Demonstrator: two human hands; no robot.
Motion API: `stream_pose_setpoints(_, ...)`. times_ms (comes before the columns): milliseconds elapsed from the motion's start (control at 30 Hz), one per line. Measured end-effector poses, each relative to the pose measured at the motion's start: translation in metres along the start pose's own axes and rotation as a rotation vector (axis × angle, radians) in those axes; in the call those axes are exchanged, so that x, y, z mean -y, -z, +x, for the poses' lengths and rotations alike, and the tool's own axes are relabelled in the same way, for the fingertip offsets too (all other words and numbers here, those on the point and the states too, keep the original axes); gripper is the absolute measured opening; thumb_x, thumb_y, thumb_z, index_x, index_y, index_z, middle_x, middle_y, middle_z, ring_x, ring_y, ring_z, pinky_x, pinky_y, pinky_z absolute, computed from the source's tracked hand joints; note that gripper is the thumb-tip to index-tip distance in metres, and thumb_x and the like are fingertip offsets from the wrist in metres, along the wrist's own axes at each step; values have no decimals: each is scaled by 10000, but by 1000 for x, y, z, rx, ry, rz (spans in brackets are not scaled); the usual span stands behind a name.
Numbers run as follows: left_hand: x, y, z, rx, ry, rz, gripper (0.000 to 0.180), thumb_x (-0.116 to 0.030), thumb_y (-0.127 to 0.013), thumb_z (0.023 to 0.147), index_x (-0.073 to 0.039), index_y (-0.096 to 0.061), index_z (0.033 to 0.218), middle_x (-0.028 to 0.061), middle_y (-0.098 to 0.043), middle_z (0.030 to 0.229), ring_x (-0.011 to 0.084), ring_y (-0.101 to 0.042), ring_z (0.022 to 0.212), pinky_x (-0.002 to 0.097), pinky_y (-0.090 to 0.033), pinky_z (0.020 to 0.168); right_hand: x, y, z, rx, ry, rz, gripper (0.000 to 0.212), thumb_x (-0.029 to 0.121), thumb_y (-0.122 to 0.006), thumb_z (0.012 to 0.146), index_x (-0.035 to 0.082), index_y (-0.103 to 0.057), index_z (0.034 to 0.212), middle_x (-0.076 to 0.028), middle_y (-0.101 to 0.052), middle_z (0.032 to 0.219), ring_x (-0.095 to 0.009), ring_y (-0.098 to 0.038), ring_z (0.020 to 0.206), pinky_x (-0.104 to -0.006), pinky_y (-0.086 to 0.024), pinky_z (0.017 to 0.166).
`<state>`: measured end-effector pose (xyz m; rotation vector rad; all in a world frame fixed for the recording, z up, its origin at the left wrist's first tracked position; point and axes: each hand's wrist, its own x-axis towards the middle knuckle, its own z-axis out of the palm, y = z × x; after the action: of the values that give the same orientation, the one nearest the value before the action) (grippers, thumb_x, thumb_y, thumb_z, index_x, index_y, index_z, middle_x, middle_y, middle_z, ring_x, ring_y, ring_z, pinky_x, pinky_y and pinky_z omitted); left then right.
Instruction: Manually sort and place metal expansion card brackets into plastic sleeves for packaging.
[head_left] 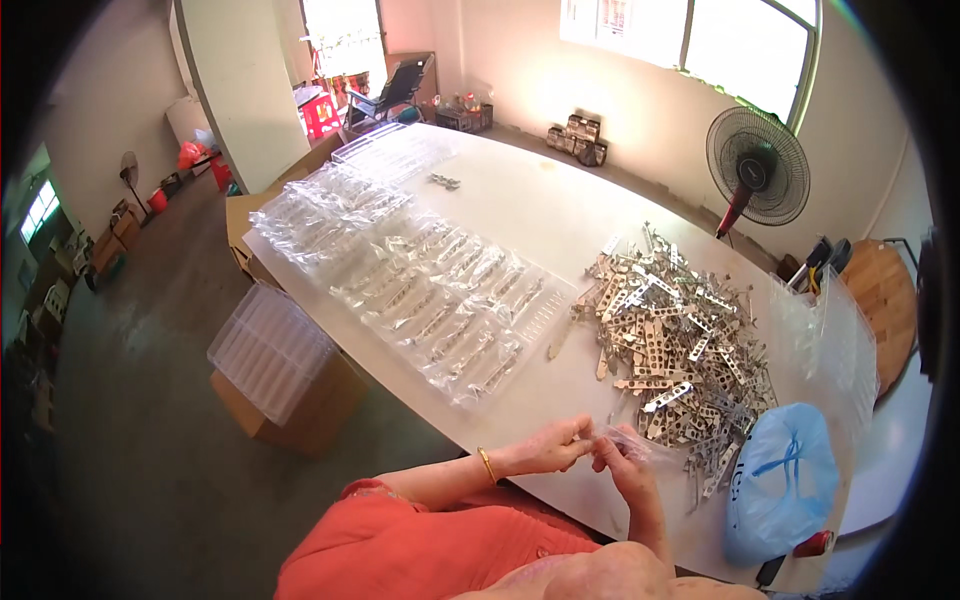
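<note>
My left hand [553, 447], with a gold bracelet at the wrist, pinches a small clear plastic bag [648, 449]. The fingers of my right hand [627, 470] are closed on the same bag, close beside the left. Whether anything lies inside the bag is too small to tell. Just beyond my hands rises a large heap of flat metal strips with holes [670, 345]. To the left, clear plastic trays [480, 392] hold rows of clear bags with metal strips in them.
A blue plastic bag [785, 480] stands at the table's right edge, near a stack of clear plastic sheets [825, 320]. Empty-looking clear trays [270, 350] rest on a cardboard box [300, 415] left of the table [540, 210]. Behind the heap is a standing fan [757, 168].
</note>
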<state>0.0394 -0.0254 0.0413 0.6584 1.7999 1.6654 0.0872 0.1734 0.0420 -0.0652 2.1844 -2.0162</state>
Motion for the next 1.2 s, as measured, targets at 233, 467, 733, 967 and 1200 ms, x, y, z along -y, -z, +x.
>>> stream_pose_setpoints(233, 2, 3, -12, 30, -139, 97, 219, -247, -481, 1057, -43, -526, 1123, 27, -586, 761, 94, -553, 668, 265, -469, 621, 6, -1, -5, -50, 23, -56, 192, 203, -660, 973, 23, -597, 943, -27, -605, 734, -98, -577, 619, -240, -464, 566)
stream_pose_setpoints(467, -14, 9, -26, 115, -79, -18, 449, -178, -435, 1059, -78, -319, 1481, 15, -556, 766, 94, -506, 665, 250, -448, 621, 24, -2, -7, 115, -22, 107, 219, 198, -716, 928, 17, -598, 960, -32, -598, 710, -107, -568, 592, -244, -437, 527)
stream_pose_setpoints(733, -3, 14, -23, 145, -60, -77, 357, -157, -438, 1052, -60, -370, 1389, 6, -541, 765, 81, -489, 642, 231, -434, 605, 16, 2, 6, 305, -122, 151, 252, 141, -718, 916, -9, -604, 1082, -91, -651, 816, -153, -618, 640, -270, -501, 565)
stream_pose_setpoints(967, 16, 27, -10, 49, -18, -227, 173, -209, -447, 1067, -53, -426, 1139, 13, -559, 776, 69, -486, 631, 225, -428, 588, 5, 1, 10, 29, -44, 422, 223, 102, -645, 963, -20, -601, 1145, -112, -673, 921, -160, -653, 755, -289, -545, 626)
stream_pose_setpoints(1200, 16, 32, -3, 94, 25, -242, 219, -201, -453, 1060, -41, -410, 1203, 16, -580, 783, 70, -503, 631, 219, -430, 589, -2, 7, 21, -122, -19, 297, 137, 132, -603, 1000, -2, -614, 1025, -78, -671, 834, -135, -627, 677, -274, -536, 615)
